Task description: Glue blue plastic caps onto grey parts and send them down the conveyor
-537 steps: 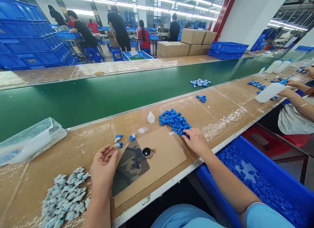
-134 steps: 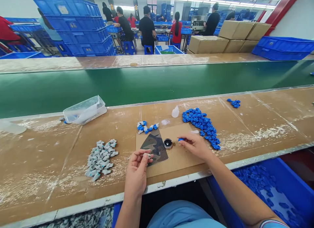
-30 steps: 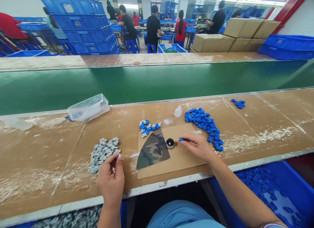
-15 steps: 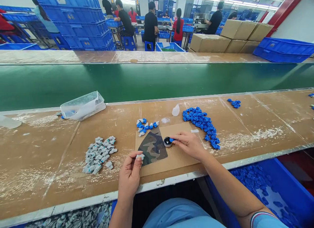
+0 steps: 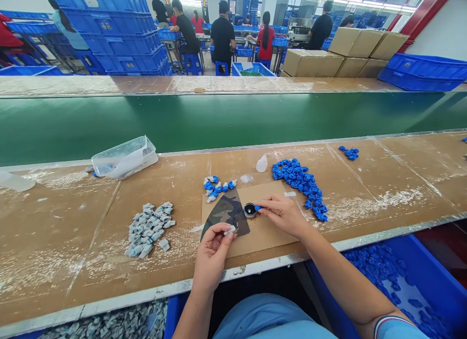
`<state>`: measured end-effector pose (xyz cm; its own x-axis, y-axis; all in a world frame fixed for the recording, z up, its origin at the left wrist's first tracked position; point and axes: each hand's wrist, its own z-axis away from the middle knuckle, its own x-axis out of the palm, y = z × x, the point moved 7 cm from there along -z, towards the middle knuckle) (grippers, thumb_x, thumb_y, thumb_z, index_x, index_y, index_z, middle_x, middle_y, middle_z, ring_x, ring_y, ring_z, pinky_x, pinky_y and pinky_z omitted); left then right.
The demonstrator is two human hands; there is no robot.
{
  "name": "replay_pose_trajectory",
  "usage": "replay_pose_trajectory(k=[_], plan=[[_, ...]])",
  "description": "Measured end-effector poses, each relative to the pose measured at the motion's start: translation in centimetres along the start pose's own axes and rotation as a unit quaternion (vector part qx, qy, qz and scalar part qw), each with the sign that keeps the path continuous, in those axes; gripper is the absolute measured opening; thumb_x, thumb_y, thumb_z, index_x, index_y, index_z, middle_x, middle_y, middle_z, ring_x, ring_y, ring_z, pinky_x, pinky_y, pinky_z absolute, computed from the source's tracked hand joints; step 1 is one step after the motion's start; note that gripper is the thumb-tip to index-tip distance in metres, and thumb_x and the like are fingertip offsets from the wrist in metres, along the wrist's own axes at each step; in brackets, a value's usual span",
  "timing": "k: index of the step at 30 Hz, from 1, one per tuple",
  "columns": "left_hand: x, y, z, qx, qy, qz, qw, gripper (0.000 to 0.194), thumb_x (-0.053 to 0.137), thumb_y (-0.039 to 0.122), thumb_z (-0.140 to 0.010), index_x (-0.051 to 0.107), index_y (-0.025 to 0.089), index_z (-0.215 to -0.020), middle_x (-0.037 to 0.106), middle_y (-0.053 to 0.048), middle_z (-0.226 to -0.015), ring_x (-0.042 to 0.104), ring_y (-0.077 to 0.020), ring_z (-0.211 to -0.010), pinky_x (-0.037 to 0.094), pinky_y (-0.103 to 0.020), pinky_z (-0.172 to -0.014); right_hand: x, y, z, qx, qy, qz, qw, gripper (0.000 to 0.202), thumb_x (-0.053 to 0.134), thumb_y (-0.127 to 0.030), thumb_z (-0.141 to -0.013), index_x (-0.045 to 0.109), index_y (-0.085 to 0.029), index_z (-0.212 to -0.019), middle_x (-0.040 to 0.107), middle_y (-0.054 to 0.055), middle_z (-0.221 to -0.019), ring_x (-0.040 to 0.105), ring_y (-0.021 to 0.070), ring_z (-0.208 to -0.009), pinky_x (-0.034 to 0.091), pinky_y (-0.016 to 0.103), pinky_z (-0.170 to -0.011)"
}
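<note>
My left hand [image 5: 215, 246] pinches a small grey-white piece [image 5: 229, 230] over the camouflage-patterned sheet [image 5: 233, 213]. Between the thumb and fingers of my right hand [image 5: 282, 213] is a small blue piece [image 5: 258, 208], held at the right rim of a round black cup [image 5: 250, 210]. Sheet and cup rest on a flat cardboard piece [image 5: 270, 236]. Behind the sheet lies a small group of joined blue-and-white pieces [image 5: 218, 187]. A pile of grey pieces [image 5: 148, 229] is on the left, and a curved pile of blue pieces [image 5: 301, 181] on the right.
A clear plastic box [image 5: 124, 159] lies near the green belt [image 5: 219, 117]. Below the table edge are a blue bin [image 5: 434, 280] of blue pieces and a heap of grey pieces [image 5: 109, 322]. Stacked blue crates [image 5: 109, 37], cartons [image 5: 312, 63] and several people are beyond the belt.
My left hand has moved right with the grey-white piece, over the sheet and closer to the cup. My right hand has shifted slightly right, still pinching the blue piece.
</note>
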<state>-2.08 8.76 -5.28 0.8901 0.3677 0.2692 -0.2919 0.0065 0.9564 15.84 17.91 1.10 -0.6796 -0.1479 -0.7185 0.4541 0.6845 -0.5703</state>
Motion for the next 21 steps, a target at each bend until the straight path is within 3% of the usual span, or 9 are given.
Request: replay_pose_trajectory(k=[5,10,21], plan=[[1.2,-0.7,-0.1,-0.024,-0.018,0.014,0.999,0.024,0.078,0.032,-0.064,0.065,0.018,-0.078,0.068,-0.002,-0.083,0.064,-0.0128,-0.078,0.054,-0.026,-0.079,0.0,-1.3,0.5,0.034,0.004,-0.095,0.995,0.019,0.058,-0.025,-0.090,0.070,-0.022,-0.105,0.072,0.005,-0.092,0.066,0.0151,-0.082,0.054,0.027,-0.077],[1.7,-1.0,-0.1,-0.020,-0.032,-0.013,0.999,0.025,0.078,0.027,-0.063,0.065,0.018,-0.083,0.067,-0.002,-0.080,0.064,-0.0125,-0.077,0.054,-0.025,-0.076,1.9,-3.1,0.9,0.037,-0.018,-0.178,0.983,0.016,0.060,-0.028,-0.089,0.070,-0.020,-0.098,0.072,0.005,-0.088,0.066,0.0145,-0.079,0.054,0.026,-0.073],[2.5,-1.5,0.2,-0.056,-0.081,-0.020,0.995,0.031,0.077,0.022,-0.061,0.060,0.018,-0.088,0.068,-0.001,-0.074,0.066,-0.0132,-0.074,0.054,-0.025,-0.072,2.5,-3.2,0.8,-0.014,-0.104,-0.152,0.983,0.019,0.061,-0.033,-0.088,0.072,-0.018,-0.087,0.071,0.005,-0.077,0.063,0.0146,-0.072,0.050,0.026,-0.069]])
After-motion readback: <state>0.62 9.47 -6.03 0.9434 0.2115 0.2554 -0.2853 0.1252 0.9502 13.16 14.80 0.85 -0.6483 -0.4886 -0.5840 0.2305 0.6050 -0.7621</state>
